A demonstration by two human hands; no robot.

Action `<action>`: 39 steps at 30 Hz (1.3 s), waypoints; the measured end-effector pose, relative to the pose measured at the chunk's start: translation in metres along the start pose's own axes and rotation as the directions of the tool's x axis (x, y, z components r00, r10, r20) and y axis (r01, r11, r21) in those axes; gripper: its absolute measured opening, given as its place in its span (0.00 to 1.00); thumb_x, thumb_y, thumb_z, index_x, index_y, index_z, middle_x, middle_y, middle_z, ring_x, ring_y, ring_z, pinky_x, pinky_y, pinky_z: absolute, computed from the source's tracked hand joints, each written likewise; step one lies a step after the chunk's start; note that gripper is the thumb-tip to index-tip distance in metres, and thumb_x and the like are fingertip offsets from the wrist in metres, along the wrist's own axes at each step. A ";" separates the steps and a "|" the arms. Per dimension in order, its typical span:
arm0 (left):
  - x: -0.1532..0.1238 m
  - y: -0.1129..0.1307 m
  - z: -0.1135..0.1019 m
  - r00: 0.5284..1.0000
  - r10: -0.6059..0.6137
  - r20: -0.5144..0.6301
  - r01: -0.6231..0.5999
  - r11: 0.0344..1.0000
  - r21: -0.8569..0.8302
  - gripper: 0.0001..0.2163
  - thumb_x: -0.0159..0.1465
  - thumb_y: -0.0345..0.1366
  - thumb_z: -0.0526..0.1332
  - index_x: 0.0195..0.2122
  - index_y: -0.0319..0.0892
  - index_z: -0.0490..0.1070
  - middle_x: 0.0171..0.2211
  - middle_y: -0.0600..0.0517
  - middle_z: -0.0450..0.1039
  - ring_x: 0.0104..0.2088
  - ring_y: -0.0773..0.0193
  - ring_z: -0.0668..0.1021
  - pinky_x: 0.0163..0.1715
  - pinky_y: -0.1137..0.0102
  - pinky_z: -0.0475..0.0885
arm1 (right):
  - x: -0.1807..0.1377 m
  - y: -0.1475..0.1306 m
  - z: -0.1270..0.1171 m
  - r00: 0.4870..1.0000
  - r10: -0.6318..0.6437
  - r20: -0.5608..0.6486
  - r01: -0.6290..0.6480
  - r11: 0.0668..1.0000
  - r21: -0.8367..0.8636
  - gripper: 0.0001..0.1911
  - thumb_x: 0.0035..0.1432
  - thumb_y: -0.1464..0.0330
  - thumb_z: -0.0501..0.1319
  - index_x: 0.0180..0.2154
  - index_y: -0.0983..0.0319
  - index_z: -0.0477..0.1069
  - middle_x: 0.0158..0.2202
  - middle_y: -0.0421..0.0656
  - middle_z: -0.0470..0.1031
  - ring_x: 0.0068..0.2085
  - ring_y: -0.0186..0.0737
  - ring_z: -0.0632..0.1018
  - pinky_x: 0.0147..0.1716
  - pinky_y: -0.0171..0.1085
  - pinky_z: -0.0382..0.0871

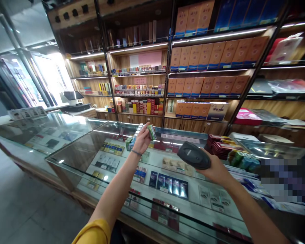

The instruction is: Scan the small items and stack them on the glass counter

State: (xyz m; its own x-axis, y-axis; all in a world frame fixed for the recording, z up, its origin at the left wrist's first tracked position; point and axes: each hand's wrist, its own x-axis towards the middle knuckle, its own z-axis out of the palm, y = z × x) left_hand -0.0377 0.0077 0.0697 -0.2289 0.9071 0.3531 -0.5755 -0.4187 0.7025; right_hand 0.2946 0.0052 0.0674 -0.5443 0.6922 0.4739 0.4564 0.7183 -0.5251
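My left hand is raised over the glass counter and closed around a small green pack, held upright at the fingertips. Just behind it stands a row of packs on the countertop. My right hand grips a dark handheld scanner, its head pointing left toward the green pack. The two hands are about a hand's width apart. A thin band circles my left wrist.
The glass display case holds several rows of cigarette packs. Red and green cartons are stacked on the counter at the right. Wall shelves behind carry orange boxes. A register stands at the far left by the bright doorway.
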 end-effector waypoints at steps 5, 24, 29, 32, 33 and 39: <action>-0.021 0.066 -0.013 0.963 0.249 -0.100 -0.219 0.944 0.249 0.22 0.59 0.33 0.69 0.55 0.45 0.73 0.44 0.51 0.78 0.41 0.66 0.79 0.42 0.73 0.75 | -0.002 0.009 0.001 0.998 0.048 -0.038 -0.046 0.998 0.045 0.32 0.48 0.63 0.66 0.56 0.61 0.70 0.40 0.46 0.83 0.42 0.55 0.83 0.39 0.42 0.76; -0.077 0.051 -0.130 0.889 0.438 -0.131 0.008 0.272 0.962 0.12 0.54 0.34 0.70 0.36 0.43 0.70 0.42 0.49 0.64 0.39 0.61 0.73 0.37 0.64 0.77 | -0.002 0.012 0.007 0.995 0.087 -0.048 -0.088 0.996 -0.010 0.32 0.49 0.62 0.64 0.57 0.61 0.70 0.40 0.47 0.84 0.42 0.57 0.83 0.38 0.42 0.75; -0.080 0.048 -0.137 0.915 0.384 -0.122 0.019 0.262 0.965 0.14 0.54 0.32 0.68 0.41 0.44 0.69 0.44 0.48 0.65 0.42 0.59 0.74 0.38 0.64 0.75 | -0.003 0.012 0.007 0.996 0.072 -0.055 -0.073 0.997 -0.017 0.32 0.48 0.62 0.65 0.57 0.59 0.70 0.39 0.45 0.84 0.42 0.57 0.83 0.37 0.41 0.75; -0.084 0.046 -0.141 0.936 0.332 -0.118 0.014 0.300 0.954 0.19 0.53 0.27 0.65 0.46 0.46 0.69 0.45 0.48 0.68 0.44 0.59 0.74 0.38 0.66 0.74 | -0.003 0.013 0.008 0.996 0.079 -0.046 -0.080 0.996 -0.033 0.32 0.48 0.62 0.65 0.57 0.59 0.70 0.38 0.45 0.84 0.41 0.57 0.83 0.37 0.41 0.75; -0.086 0.045 -0.142 0.941 0.320 -0.108 0.007 0.301 0.954 0.20 0.53 0.26 0.64 0.47 0.46 0.69 0.45 0.48 0.68 0.44 0.59 0.74 0.38 0.66 0.74 | -0.002 0.013 0.007 0.995 0.084 -0.045 -0.086 0.996 -0.038 0.32 0.48 0.62 0.65 0.57 0.59 0.70 0.38 0.45 0.84 0.41 0.57 0.83 0.37 0.41 0.74; -0.084 0.041 -0.145 0.939 0.339 -0.058 -0.018 0.217 0.976 0.19 0.56 0.28 0.64 0.49 0.46 0.68 0.43 0.47 0.67 0.41 0.60 0.74 0.38 0.65 0.74 | -0.002 0.012 0.007 0.994 0.105 -0.020 -0.106 0.994 -0.033 0.32 0.48 0.62 0.64 0.57 0.61 0.69 0.40 0.47 0.84 0.43 0.58 0.83 0.39 0.43 0.74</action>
State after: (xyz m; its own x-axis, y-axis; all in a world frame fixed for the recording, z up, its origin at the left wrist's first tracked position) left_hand -0.1553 -0.0794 -0.0208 -0.4554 0.7127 0.5336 0.6454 -0.1485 0.7492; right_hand 0.2962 0.0120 0.0551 -0.4789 0.7653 0.4301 0.5344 0.6428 -0.5489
